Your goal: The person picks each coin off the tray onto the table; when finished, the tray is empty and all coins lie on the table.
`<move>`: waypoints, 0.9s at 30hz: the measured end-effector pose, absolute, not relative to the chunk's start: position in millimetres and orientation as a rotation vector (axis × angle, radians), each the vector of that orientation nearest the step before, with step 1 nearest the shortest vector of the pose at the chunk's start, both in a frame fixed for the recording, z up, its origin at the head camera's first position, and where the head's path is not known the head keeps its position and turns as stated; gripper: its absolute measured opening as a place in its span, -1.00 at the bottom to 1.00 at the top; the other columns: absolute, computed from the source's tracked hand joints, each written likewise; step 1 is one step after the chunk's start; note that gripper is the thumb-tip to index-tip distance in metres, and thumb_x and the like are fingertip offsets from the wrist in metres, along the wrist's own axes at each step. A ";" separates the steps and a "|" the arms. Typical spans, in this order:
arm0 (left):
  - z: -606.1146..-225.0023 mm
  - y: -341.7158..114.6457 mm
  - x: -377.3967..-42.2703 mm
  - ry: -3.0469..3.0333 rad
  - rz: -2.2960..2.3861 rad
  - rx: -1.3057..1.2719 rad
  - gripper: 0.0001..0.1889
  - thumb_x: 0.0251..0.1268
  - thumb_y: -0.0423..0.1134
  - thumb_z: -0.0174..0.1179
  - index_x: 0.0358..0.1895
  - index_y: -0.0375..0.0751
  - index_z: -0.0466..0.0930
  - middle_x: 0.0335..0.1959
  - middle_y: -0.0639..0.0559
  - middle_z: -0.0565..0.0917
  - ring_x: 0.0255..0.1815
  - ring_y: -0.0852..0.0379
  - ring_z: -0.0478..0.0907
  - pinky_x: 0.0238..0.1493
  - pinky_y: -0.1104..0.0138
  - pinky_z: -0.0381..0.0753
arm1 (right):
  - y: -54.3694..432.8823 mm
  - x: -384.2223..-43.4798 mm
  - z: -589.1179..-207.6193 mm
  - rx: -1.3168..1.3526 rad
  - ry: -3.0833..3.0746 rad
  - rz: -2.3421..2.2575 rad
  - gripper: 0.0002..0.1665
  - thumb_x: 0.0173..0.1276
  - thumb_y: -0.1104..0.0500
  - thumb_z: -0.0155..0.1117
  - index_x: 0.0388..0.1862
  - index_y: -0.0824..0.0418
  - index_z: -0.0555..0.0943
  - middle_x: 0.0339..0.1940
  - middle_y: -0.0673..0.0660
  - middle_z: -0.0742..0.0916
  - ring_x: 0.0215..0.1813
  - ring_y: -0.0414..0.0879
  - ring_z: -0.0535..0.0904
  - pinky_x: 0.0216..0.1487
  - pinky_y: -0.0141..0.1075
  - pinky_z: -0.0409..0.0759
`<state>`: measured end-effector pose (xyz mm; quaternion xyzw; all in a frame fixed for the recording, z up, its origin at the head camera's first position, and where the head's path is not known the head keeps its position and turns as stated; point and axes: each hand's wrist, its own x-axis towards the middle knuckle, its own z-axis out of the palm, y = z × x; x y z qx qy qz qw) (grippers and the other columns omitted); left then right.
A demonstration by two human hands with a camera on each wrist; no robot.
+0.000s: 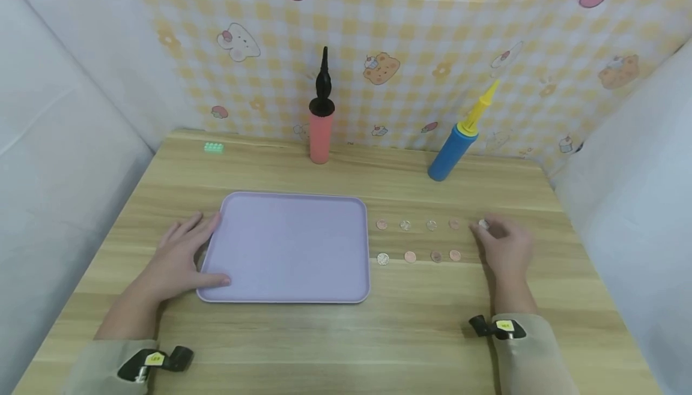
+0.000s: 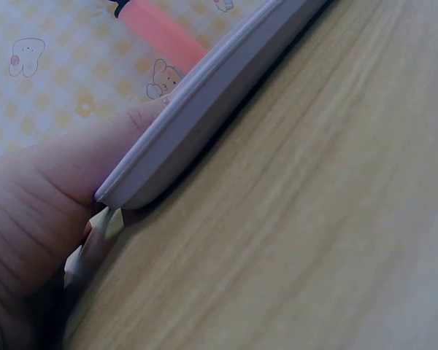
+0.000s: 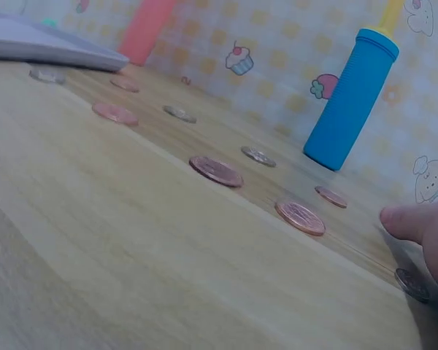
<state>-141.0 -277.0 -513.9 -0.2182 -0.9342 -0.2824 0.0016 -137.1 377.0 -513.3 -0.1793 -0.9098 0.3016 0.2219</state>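
My left hand (image 1: 184, 257) lies at the left end of a shallow lilac tray (image 1: 286, 248), fingers spread and fairly straight. Its thumb (image 2: 109, 146) reaches over the rim, and the index fingertip touches the tray's left edge. Over to the right, my right hand (image 1: 505, 245) pinches a silver coin (image 1: 483, 224) with thumb and index finger, at the end of the far row of coins. That coin (image 3: 412, 284) is close to the tabletop in the right wrist view; whether it touches the wood, I cannot tell.
Several copper and silver coins lie in two rows right of the tray, among them a copper coin (image 1: 410, 257). Behind stand a pink hand pump (image 1: 320, 137) and a leaning blue pump (image 1: 453, 153) with a yellow nozzle. A mint toy brick (image 1: 213, 147) sits far left.
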 end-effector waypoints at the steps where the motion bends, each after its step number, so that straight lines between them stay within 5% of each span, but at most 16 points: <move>1: -513.3 -276.7 -141.5 -2.931 -0.887 -0.689 0.39 -0.13 0.27 0.69 0.72 -0.25 0.07 0.65 -0.35 0.26 0.67 -0.52 -0.03 0.64 -0.28 -0.45 | 377.2 -136.1 -512.3 -0.528 -2.533 0.857 -0.56 0.32 -0.01 0.65 0.03 0.24 0.81 0.10 0.25 0.82 0.24 0.22 0.68 0.42 0.11 0.49; 15: -513.1 -277.7 -141.6 -2.935 -0.886 -0.690 0.39 -0.13 0.28 0.69 0.72 -0.26 0.08 0.65 -0.34 0.27 0.67 -0.51 -0.04 0.63 -0.29 -0.45 | 370.3 -134.4 -501.6 -0.589 -2.705 0.783 -0.51 0.41 -0.12 0.54 0.09 0.21 0.81 0.29 0.31 0.72 0.44 0.29 0.45 0.60 0.23 0.06; 27: -514.2 -284.4 -141.3 -2.913 -0.858 -0.696 0.40 -0.17 0.26 0.71 0.71 -0.27 0.09 0.63 -0.35 0.29 0.66 -0.53 0.00 0.64 -0.28 -0.42 | 363.1 -140.1 -507.0 -0.537 -2.765 0.744 -0.42 0.55 -0.21 0.33 0.30 0.15 0.73 0.39 0.41 0.54 0.48 0.41 0.25 0.44 0.36 0.09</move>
